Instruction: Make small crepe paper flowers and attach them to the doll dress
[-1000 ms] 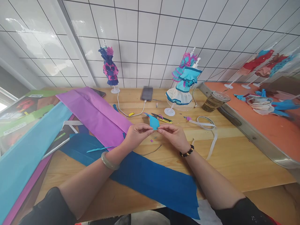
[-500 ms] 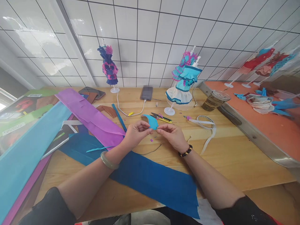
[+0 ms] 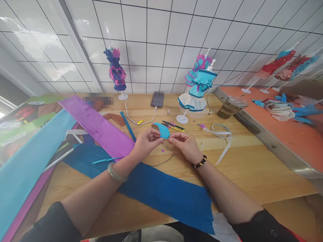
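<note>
A small curved piece of bright blue crepe paper (image 3: 165,131), brown on its far left part, is held between my two hands above the table. My left hand (image 3: 147,142) pinches its left side between thumb and fingers. On the right, my right hand (image 3: 186,144) pinches its lower right edge. Just beyond the piece lie yellow-and-black thread snips (image 3: 174,126). A long dark blue sheet of crepe paper (image 3: 166,191) passes beneath my left forearm, and a purple crepe sheet (image 3: 101,129) lies to the left of my left hand.
Doll stands in paper dresses (image 3: 118,70) (image 3: 198,89) stand along the tiled wall. A lidded cup (image 3: 230,107) and a tape roll (image 3: 221,130) are at right. A light blue sheet (image 3: 37,164) covers the left side. A white cable (image 3: 128,112) runs to a blurred device.
The blue piece has bent slightly between my fingers and shows a fuller blue face. Both hands keep their pinch in nearly the same place.
</note>
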The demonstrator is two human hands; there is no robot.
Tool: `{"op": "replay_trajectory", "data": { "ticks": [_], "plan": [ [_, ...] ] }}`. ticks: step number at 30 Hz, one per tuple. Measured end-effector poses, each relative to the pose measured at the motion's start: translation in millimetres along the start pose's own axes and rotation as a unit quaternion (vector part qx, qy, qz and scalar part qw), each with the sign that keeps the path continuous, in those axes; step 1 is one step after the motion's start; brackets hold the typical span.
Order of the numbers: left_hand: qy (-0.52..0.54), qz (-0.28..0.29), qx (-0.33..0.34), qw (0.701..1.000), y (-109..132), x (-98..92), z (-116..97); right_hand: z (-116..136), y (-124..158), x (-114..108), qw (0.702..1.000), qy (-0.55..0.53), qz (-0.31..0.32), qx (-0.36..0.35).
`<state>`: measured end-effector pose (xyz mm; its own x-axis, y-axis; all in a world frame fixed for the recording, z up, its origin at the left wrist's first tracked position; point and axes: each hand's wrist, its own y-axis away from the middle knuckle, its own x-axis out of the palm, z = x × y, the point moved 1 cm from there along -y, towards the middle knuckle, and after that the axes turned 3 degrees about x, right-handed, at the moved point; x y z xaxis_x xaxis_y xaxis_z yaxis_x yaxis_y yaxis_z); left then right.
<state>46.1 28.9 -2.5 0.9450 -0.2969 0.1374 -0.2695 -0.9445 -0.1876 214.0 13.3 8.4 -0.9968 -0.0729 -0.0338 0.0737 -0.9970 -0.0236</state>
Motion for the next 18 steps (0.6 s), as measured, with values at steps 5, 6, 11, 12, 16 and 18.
{"op": "replay_trajectory", "data": {
  "ticks": [5, 6, 11, 12, 16, 18],
  "plan": [
    [-0.001, 0.005, 0.005, 1.0, 0.5, 0.2, -0.5, -0.8, -0.1, 0.0, 1.0, 0.001, -0.013, 0.005],
    [-0.005, 0.005, 0.005, 1.0, 0.6, 0.3, -0.9, -1.2, -0.2, 0.0, 1.0, 0.001, -0.013, 0.004],
    [-0.011, -0.005, 0.004, 1.0, 0.6, 1.2, -1.8, -4.1, -1.4, 0.1, 1.0, -0.016, -0.005, -0.018],
    [-0.011, -0.006, 0.006, 1.0, 0.6, 1.3, -1.8, -4.6, -1.7, 0.0, 1.0, -0.016, -0.005, -0.023],
    [-0.011, -0.004, 0.012, 1.0, 0.3, 1.3, -0.9, -5.6, -2.2, -0.4, 0.999, -0.01, -0.002, -0.041],
    [-0.014, -0.002, 0.014, 1.0, 0.3, 1.1, -0.6, -5.7, -2.2, -0.6, 0.999, -0.01, -0.003, -0.044]
  ]
}}
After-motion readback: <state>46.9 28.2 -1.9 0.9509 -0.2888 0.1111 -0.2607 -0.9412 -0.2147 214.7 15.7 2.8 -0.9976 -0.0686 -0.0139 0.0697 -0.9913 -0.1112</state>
